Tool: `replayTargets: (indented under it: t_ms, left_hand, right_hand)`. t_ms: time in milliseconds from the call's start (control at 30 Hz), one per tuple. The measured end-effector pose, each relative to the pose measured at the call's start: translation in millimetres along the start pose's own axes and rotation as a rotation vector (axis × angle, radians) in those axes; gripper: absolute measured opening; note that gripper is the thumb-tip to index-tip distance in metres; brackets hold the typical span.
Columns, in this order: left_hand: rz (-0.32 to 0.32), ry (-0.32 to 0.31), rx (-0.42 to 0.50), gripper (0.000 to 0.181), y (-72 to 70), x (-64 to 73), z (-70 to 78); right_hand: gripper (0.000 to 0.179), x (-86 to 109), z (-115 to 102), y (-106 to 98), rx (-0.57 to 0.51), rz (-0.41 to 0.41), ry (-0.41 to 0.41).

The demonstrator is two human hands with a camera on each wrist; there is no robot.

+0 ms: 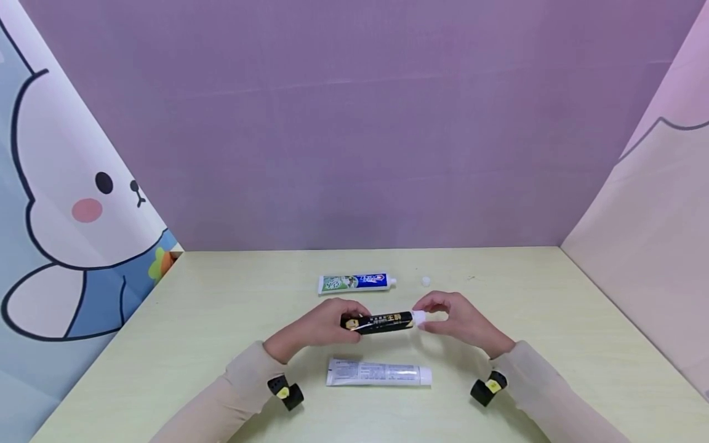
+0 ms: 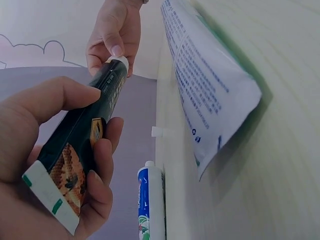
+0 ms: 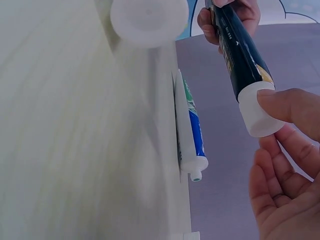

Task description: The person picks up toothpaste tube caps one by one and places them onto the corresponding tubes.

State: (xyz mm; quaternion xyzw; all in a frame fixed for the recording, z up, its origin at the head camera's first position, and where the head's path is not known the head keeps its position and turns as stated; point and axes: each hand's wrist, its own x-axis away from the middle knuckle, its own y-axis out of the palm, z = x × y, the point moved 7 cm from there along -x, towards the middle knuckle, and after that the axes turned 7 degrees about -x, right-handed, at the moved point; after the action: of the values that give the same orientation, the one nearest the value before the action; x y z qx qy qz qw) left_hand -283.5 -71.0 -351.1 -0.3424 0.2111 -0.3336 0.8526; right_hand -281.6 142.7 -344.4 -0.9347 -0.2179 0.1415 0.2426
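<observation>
Between both hands, a black toothpaste tube (image 1: 382, 322) with a honeycomb picture is held above the table. My left hand (image 1: 331, 321) grips its body near the flat crimped end, thumb on one side and fingers curled under the other. At the other end, my right hand (image 1: 455, 317) pinches the white cap (image 3: 259, 110) between thumb and fingers; the cap sits on the tube. Behind lies a blue and green toothpaste tube (image 1: 356, 282), its nozzle bare. A small white cap (image 1: 426, 281) rests to the right of that nozzle.
Nearer me, a white toothpaste tube (image 1: 379, 373) with printed text lies flat, its white cap on and pointing right. The pale table (image 1: 232, 289) meets a purple wall panel (image 1: 354, 135) at the back. Cartoon-printed side panels (image 1: 83, 203) stand left and right.
</observation>
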Motion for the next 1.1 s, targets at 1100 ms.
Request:
replayTargets:
  t_ms: [1100]
  left_hand:
    - [0.006, 0.025, -0.015, 0.035, -11.3, 3.9, 6.3]
  right_hand:
    - [0.022, 0.9, -4, 2, -0.057, 0.021, 0.037]
